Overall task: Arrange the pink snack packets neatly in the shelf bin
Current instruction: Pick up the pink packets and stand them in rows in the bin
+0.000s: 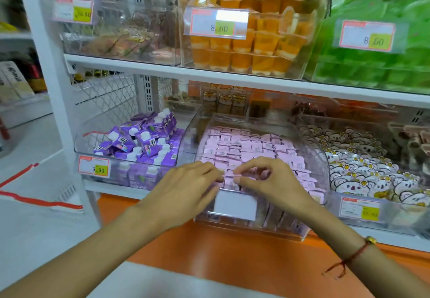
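The pink snack packets (pixel 246 148) sit in rows in the clear shelf bin (pixel 318 158), mostly tidy already. I've got both hands at the front row: left hand (pixel 186 186) and right hand (pixel 263 179) each pinching packets there, probably squaring that edge up. Purple drink cartons (pixel 144 139) next door, bear-print packets (pixel 363 172) on the other side.

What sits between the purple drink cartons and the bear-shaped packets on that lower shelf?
The clear bin of pink packets, with both hands at its front, in the head view.
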`<state>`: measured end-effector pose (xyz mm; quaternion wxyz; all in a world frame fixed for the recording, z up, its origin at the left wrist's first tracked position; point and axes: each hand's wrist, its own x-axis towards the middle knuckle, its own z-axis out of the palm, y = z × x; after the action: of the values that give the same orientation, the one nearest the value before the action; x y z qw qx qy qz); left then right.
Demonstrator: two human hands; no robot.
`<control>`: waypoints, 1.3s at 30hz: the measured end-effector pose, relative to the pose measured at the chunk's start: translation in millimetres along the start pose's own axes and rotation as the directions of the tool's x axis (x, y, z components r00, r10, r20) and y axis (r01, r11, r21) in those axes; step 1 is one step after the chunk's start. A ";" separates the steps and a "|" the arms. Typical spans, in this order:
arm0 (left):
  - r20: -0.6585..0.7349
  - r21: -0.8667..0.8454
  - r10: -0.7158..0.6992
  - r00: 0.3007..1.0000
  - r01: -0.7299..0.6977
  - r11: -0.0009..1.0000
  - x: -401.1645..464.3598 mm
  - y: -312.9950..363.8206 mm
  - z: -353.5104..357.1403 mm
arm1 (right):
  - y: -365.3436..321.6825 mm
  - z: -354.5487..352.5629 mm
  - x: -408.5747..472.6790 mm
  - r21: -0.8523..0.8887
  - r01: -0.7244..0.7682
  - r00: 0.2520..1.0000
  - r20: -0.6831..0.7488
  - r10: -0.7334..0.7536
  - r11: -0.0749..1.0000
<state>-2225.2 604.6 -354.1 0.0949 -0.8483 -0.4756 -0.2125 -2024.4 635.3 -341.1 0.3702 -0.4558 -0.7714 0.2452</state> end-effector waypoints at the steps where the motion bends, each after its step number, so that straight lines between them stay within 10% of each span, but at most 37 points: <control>1: 0.006 -0.005 0.001 1.000 -0.001 1.000 -0.3 -1.1 -0.2 | -2.5 -1.3 2.1 0.028 -0.004 1.000 0.012 0.004 1.000; 11: 0.009 -0.012 -0.015 1.000 0.015 1.000 -2.1 -2.2 1.5 | -20.2 8.0 6.2 -0.022 0.249 0.898 -0.370 -0.240 0.968; 18: -0.044 -0.369 -0.239 0.970 0.206 0.906 -4.3 6.2 2.4 | -33.2 -12.5 0.3 0.233 0.223 0.813 -0.580 -0.049 0.947; 27: -0.161 -0.814 -0.354 0.921 0.079 0.576 3.9 28.7 -14.8 | -32.8 -14.1 -6.7 0.815 -0.126 0.925 -0.110 0.364 0.566; 32: 0.392 -0.906 -0.544 0.742 0.414 -0.088 8.4 27.9 -20.7 | -23.9 -16.3 -9.1 0.351 -0.106 0.992 -0.023 0.122 0.930; 35: 0.460 -0.866 -0.512 0.726 0.494 -0.077 8.5 25.5 -20.2 | -24.6 -8.8 -12.7 0.196 0.072 0.996 0.032 -0.080 0.978; 39: 0.382 -0.890 -0.539 0.750 0.457 0.004 12.5 23.6 -21.7 | -23.9 -6.4 -11.5 0.289 0.010 0.997 -0.073 0.012 0.957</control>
<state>-2205.3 593.8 -328.1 -0.5105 -0.4841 -0.5017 -0.5033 -2028.2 614.3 -324.1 0.4610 -0.4060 -0.7127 0.3387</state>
